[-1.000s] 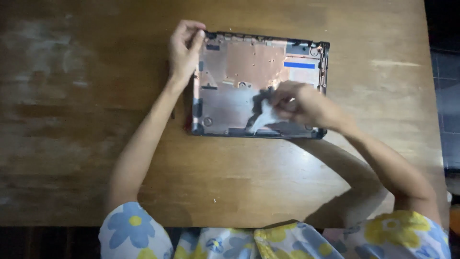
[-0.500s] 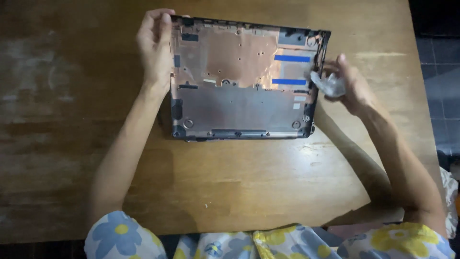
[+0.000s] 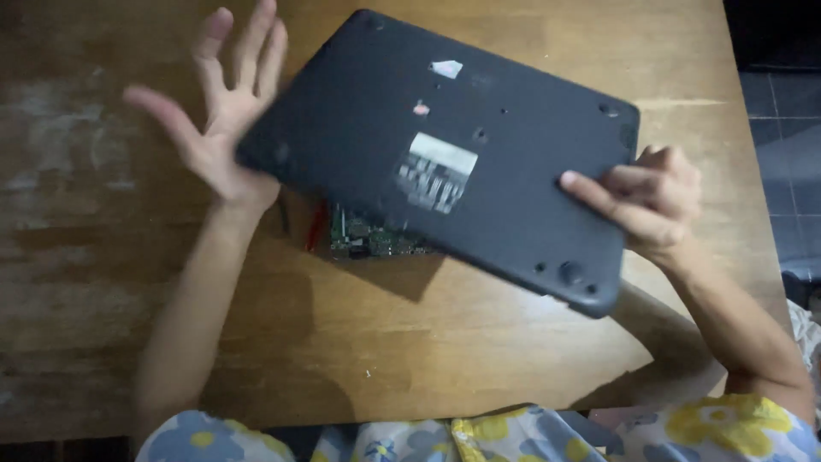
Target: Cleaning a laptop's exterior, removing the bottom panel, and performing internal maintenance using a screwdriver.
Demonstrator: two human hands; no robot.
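Dark laptop bottom cover (image 3: 445, 154) lifted, tilted above wooden table (image 3: 513, 368).
Gripped at its right edge by right hand (image 3: 650, 201), fingers pinching the panel; left hand (image 3: 218, 128) spread wide at the left corner. Best kept level, clear of circuit board (image 3: 368, 239) beneath.

The dark laptop bottom cover (image 3: 479, 162) is lifted and tilted, outer side up, with a pale label near its middle. Beneath its lower edge, a green circuit board (image 3: 368, 239) shows.
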